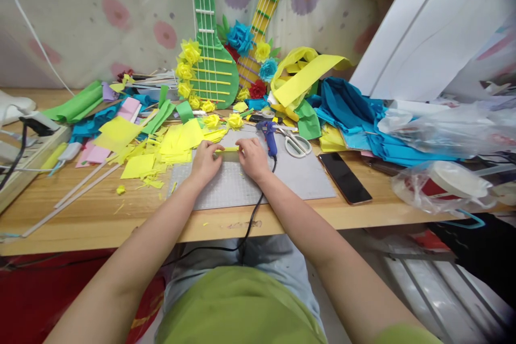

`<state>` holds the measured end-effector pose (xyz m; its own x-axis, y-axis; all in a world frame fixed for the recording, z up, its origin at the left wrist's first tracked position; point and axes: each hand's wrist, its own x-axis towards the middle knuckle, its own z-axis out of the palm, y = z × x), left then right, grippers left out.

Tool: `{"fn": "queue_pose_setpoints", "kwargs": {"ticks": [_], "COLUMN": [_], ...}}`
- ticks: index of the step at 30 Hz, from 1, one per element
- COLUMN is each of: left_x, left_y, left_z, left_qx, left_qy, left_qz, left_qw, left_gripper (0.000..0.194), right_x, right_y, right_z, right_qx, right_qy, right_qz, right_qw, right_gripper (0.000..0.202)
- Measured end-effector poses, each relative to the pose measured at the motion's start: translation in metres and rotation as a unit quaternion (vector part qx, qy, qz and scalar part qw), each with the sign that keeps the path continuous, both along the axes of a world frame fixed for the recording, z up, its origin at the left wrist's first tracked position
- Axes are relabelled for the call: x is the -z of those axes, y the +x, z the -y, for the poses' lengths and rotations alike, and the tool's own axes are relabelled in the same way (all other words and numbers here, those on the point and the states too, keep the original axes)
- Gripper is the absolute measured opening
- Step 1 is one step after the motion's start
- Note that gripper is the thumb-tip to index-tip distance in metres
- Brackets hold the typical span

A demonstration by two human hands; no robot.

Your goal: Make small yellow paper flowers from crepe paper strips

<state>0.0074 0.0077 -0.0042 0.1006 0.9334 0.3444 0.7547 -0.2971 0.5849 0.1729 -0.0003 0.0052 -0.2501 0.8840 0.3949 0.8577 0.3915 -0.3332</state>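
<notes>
Left hand (207, 160) grasps one end of narrow yellow paper strip (231, 149), right hand (253, 158) grasps other; strip spans between hands over grey cutting mat (300, 183). Blue glue gun (270, 140) just beside right hand, scissors (297, 145) next to it; yellow paper squares (138, 166) near left hand.

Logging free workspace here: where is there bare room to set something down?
On the gray mat, between scissors, phone and right forearm; on the wooden table's front left, between pale strips and left forearm. Crowded: the back, with paper flowers, guitar-like crafts and cut paper.
</notes>
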Motion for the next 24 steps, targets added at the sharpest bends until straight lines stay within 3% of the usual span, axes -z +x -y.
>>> {"fn": "queue_pose_setpoints", "kwargs": {"ticks": [4, 9, 15, 24], "left_x": [-0.003, -0.001, -0.003, -0.003], "left_y": [-0.001, -0.001, -0.004, -0.004], "left_z": [0.002, 0.003, 0.008, 0.005], "left_qx": [0.038, 0.055, 0.05, -0.022], "left_qy": [0.045, 0.041, 0.024, -0.046], "left_qz": [-0.097, -0.138, -0.138, -0.06], "left_qw": [0.994, 0.988, 0.989, 0.997], "left_gripper": [0.019, 0.02, 0.022, 0.029], "right_x": [0.002, 0.009, 0.016, 0.016], "right_y": [0.003, 0.006, 0.008, 0.004], "right_z": [-0.003, -0.005, -0.006, -0.012], "right_qx": [-0.041, -0.052, -0.061, 0.007], "right_qy": [0.015, -0.002, -0.04, -0.118], "right_qz": [0.024, 0.015, -0.036, -0.14], "right_qw": [0.999, 0.999, 0.997, 0.983], "right_gripper": [0.023, 0.018, 0.014, 0.012]}}
